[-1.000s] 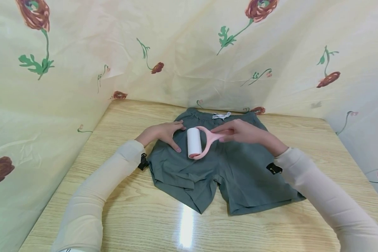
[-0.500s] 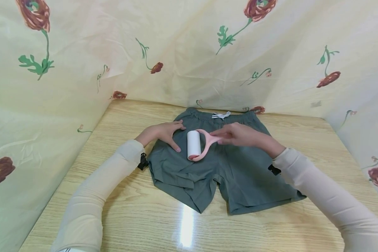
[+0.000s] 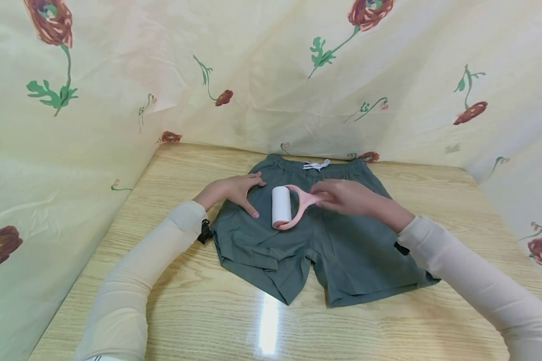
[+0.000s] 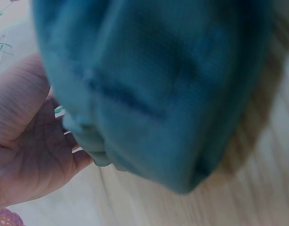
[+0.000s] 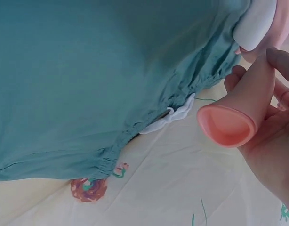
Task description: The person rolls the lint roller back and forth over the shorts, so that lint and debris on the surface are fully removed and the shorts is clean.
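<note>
Grey-green shorts (image 3: 357, 250) lie spread flat, with a white drawstring (image 3: 317, 165) at the waistband. My left hand (image 3: 240, 190) rests on their left side, thumb and fingers spread. In the left wrist view, a close, blurred fold of the shorts (image 4: 149, 94) covers part of that hand (image 4: 34, 150). My right hand (image 3: 348, 196) grips the pink handle of a lint roller (image 3: 281, 206), whose white cylinder is over the left half of the shorts, just right of my left thumb. The handle's hollow end (image 5: 228, 126) shows in the right wrist view.
The shorts lie on a wood-grain table (image 3: 198, 311). A flower-patterned cloth (image 3: 262, 65) hangs behind the table and along both sides, close to the waistband at the back. A bright light reflection (image 3: 268, 323) shows on the table in front.
The lint roller and my right hand first came slightly toward the front, then moved a little to the right. My left hand and the shorts stay essentially in place.
</note>
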